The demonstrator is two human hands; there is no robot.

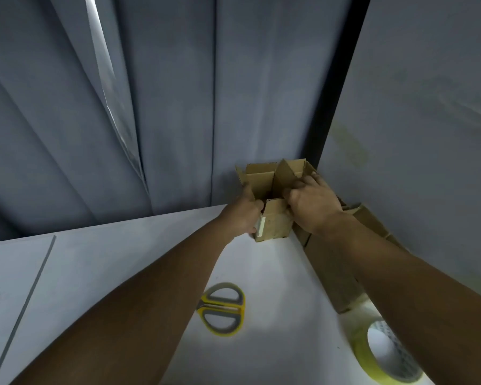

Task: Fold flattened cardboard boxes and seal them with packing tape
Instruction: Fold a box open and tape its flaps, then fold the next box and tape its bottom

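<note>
A small brown cardboard box point(274, 220) stands upright at the far edge of the white table point(261, 273), its top flaps point(278, 173) sticking up open. My left hand point(242, 212) grips the box's left side, fingers curled over the near corner. My right hand point(313, 201) lies on the box's right side, fingers curled on the right flap. A strip of tape shows on the box's front left edge. A roll of clear packing tape point(383, 354) lies at the near right, partly hidden by my right forearm.
Yellow and grey scissors point(222, 308) lie on the table between my forearms. More brown cardboard boxes point(333, 273) line the right wall beneath my right arm. Grey curtains point(178, 107) hang just behind the table edge.
</note>
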